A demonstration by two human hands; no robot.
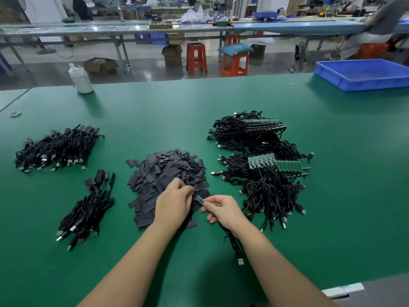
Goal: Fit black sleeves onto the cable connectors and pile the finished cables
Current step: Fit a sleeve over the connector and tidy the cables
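Loose black sleeves [168, 171] heaped between sleeved cables [57, 147] and bare-connector cables [261, 165]

Single head-worn view looks forward and down, close over green table [221, 103]

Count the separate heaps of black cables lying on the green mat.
3, perhaps 4: far-left sleeved heap, near-left sleeved bundle, right unsleeved heap with green boards, whose upper part may be separate. Right hand holds one loose cable.
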